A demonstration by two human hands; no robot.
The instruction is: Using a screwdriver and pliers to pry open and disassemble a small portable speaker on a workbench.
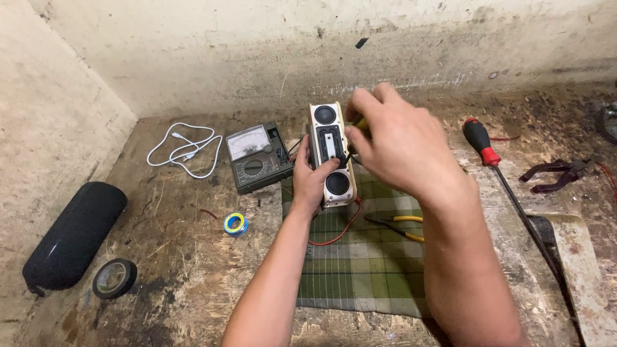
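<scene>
My left hand (pixel 311 180) grips a small cream-coloured speaker box (pixel 332 153) by its left side, holding it upright over a green checked cloth (pixel 360 263). The box has two round black speakers and a dark panel between them. My right hand (pixel 398 144) is closed on a small screwdriver with a yellow-green handle (pixel 357 124); its dark tip rests against the panel of the box. A red wire (pixel 340 231) trails from under the box onto the cloth.
An analogue meter (pixel 257 157) and a white cable (pixel 185 151) lie to the left. A black cylinder speaker (pixel 74 234), black tape roll (pixel 114 277) and solder spool (pixel 236 224) are nearer left. Yellow-handled pliers (pixel 402 226), a long red-black screwdriver (pixel 498 170) and dark pliers (pixel 556 175) lie right.
</scene>
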